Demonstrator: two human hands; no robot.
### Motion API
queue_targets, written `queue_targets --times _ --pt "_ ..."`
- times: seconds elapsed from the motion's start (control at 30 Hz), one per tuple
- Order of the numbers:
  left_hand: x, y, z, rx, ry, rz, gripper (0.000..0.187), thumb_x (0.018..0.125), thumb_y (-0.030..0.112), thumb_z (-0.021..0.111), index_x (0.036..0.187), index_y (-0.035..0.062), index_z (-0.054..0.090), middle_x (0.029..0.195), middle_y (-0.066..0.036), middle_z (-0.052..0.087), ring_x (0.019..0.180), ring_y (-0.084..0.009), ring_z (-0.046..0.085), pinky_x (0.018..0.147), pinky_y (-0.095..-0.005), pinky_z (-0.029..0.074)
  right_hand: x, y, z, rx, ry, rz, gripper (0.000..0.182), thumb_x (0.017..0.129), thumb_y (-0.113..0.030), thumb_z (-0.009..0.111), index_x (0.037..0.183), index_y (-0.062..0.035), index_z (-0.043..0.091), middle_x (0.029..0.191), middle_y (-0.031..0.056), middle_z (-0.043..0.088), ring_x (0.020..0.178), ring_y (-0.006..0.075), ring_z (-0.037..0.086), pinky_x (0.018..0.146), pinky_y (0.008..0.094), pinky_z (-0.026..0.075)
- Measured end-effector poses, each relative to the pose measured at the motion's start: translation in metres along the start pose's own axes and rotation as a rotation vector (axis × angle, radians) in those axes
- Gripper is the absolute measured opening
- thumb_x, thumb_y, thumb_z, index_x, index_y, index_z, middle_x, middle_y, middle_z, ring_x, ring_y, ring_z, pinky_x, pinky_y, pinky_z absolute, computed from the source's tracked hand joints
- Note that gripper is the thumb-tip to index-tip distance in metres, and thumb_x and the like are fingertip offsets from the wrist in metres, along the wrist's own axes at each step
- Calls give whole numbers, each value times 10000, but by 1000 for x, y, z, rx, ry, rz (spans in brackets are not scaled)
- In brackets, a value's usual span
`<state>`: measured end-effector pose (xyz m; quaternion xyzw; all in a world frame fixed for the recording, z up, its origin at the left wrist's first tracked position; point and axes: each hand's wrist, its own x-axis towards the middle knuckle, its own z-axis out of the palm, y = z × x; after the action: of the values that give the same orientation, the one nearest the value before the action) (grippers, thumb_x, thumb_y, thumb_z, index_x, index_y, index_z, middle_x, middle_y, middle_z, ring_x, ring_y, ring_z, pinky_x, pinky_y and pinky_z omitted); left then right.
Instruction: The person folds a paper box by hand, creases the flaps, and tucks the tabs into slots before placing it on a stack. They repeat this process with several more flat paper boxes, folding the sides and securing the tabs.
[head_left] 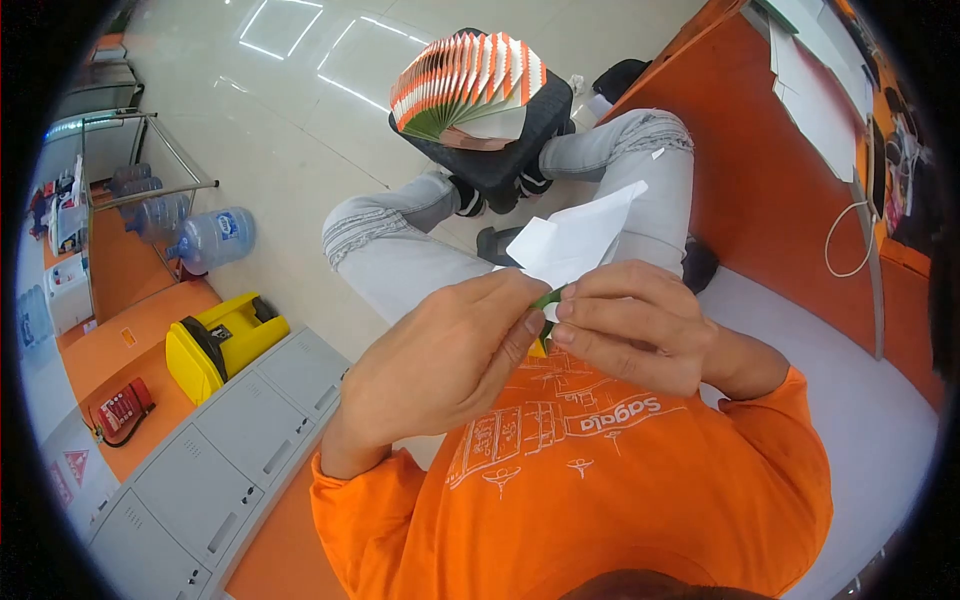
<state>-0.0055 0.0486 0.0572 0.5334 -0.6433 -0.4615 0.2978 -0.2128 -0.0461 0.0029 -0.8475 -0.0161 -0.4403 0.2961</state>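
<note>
My left hand [440,345] is closed, thumb and fingers pinched on a small green and white paper piece [548,300]. From the other side my right hand [635,322] pinches the same piece between thumb and fingertips. A bit of yellow shows just below it, partly hidden by the fingers. Beyond the hands, an irregular white paper sheet [582,240] lies over my lap, its near edge hidden by them. In front of my knees, a fanned row of folded paper pieces [465,88], white with orange zigzags and green ends, rests on a black stool [545,110].
An orange desk side [730,150] stands close on the right, with white papers [815,90] above. To the left are grey lockers [215,480], a yellow bin [225,345], water bottles [215,240] and a red fire extinguisher [125,408].
</note>
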Motion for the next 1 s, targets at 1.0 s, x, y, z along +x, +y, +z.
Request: queue_targets --times 1.0 --pt "1 -15 8 -151 174 -101 191 861 -38 693 1044 -34 749 856 -161 743 751 -258 743 693 -304 560 -2 -10 1 -142 -67 196 245 751 -53 752 967 55 713 948 131 673 859 255 669 699 331 522"
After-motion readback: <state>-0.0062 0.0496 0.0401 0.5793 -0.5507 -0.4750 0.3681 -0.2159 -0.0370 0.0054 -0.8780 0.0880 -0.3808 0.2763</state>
